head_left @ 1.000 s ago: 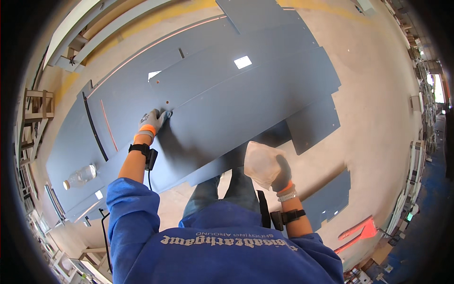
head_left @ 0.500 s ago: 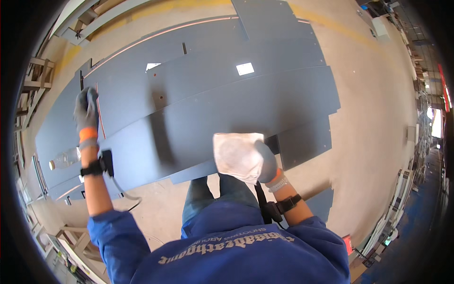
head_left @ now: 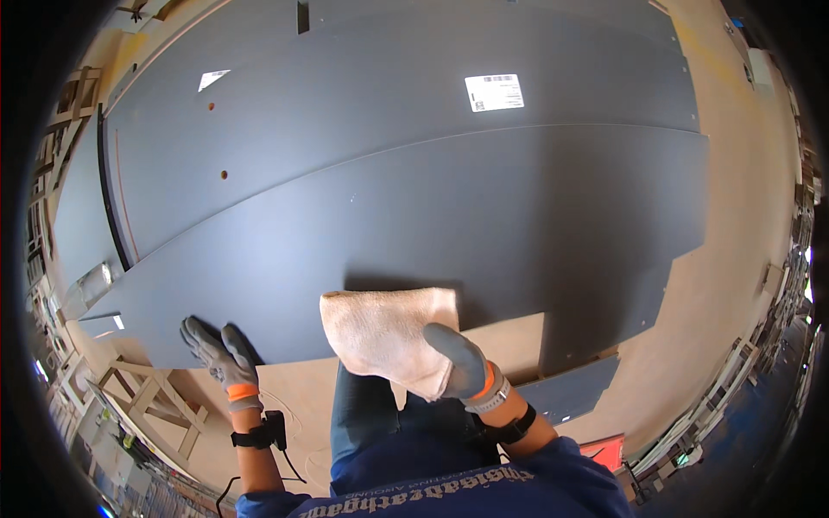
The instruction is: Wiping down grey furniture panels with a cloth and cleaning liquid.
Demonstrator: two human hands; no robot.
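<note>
A long dark grey panel (head_left: pixel 414 216) spreads out before me, its near edge just ahead of my legs. My gloved left hand (head_left: pixel 221 352) rests at that near edge on the left, thumb and fingers spread, holding nothing. In my gloved right hand (head_left: pixel 458 367) is a folded whitish cloth (head_left: pixel 389 332) with faint dirt on it. My right thumb lies over its corner, and the other fingers are hidden beneath. The cloth sits over the panel's near edge and casts a shadow on the panel; whether it touches the surface I cannot tell.
Behind lies another grey panel with a white label (head_left: pixel 495 92) and two small holes. A clear plastic bottle (head_left: pixel 91 289) lies at the far left. Wooden frames (head_left: pixel 160 406) stand at the lower left. Something red (head_left: pixel 604 451) is at the lower right.
My left hand has come back toward me from the far left to the near edge and spread its fingers. The cloth has shifted left and nearer to me. My view has moved closer to the panels.
</note>
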